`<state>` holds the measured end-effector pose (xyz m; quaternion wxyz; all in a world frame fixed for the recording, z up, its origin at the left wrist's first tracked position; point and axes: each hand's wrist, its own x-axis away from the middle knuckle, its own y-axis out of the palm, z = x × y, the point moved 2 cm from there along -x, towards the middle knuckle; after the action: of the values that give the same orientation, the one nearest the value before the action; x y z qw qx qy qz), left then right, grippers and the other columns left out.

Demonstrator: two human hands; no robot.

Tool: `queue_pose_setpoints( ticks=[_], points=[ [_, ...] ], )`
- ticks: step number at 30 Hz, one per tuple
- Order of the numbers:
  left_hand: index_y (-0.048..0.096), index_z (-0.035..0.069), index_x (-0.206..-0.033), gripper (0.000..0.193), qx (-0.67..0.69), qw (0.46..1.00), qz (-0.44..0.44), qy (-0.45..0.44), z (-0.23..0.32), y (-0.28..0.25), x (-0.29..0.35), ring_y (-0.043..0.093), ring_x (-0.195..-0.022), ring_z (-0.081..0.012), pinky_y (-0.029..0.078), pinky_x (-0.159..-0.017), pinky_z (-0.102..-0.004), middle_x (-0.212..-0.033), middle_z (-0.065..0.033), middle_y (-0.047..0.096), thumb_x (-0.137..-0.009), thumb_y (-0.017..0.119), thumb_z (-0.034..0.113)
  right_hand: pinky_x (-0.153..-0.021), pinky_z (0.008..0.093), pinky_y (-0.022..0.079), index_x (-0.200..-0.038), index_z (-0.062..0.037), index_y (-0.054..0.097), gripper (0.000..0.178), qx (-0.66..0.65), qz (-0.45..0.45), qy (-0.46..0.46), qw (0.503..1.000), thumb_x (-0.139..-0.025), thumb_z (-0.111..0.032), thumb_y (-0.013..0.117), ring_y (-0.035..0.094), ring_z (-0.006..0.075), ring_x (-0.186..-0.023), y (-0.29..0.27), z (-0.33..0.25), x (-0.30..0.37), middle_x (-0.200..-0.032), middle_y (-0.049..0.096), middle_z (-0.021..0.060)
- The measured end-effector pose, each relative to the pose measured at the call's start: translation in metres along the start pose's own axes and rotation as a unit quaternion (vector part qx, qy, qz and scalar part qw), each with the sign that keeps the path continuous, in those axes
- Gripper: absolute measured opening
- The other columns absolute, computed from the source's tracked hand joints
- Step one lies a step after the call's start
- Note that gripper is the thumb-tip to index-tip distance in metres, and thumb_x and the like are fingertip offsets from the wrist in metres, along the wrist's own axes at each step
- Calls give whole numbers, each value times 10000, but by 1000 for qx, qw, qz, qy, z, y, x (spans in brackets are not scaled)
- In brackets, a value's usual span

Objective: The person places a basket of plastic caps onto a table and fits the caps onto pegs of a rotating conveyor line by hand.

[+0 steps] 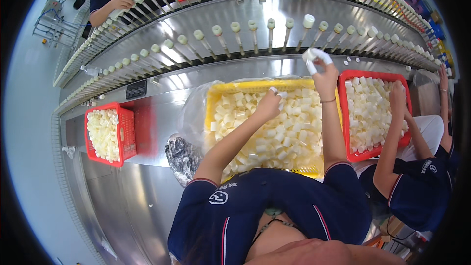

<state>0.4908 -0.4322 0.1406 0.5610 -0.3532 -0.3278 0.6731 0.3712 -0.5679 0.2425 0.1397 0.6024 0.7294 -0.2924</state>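
My left hand [268, 105] is over a yellow basket [212, 118] heaped with short cream-white caps [267, 135]. Its fingers are curled together, with something small and white at their tips, which may be a cap or a finger cover. Higher up, my right hand [326, 74] is raised past the basket's far edge, white covers on its fingers. Thumb and fingers close in a pinch around a white cap [309, 56], just below the near row of upright metal rods. A wider, whiter cap [308, 21] tops one rod above that hand.
Capped rods [236, 28] curve across the steel bench in two rows. Left stands a red basket [126, 130] of caps; another red basket [351, 153] at right has a co-worker's hands [397, 95] in it. Across the bench, another person's hand [122, 2] holds white material. Loose white pieces [347, 63] lie nearby.
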Motion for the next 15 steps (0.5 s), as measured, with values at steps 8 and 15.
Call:
queue_pose_setpoints(
  ticks=[8,15],
  points=[
    [613,104,-882,221,111,952,285,7,-26,-86,9,584,-793,-243,471,-694,-330,-912,-90,612,-676,691,115,-586,316,456,-896,-99,626,232,206,-20,-65,976,-708,-226,670,588,216,-659,46,-20,-84,-774,608,86],
    [628,68,-884,228,70,860,499,78,-28,-181,-75,596,-780,-251,483,-676,-313,-905,-111,613,-664,689,62,-621,332,463,-1100,-137,530,363,231,-27,-62,971,-752,-183,623,564,239,-664,29,-15,-64,-931,572,131]
  ],
)
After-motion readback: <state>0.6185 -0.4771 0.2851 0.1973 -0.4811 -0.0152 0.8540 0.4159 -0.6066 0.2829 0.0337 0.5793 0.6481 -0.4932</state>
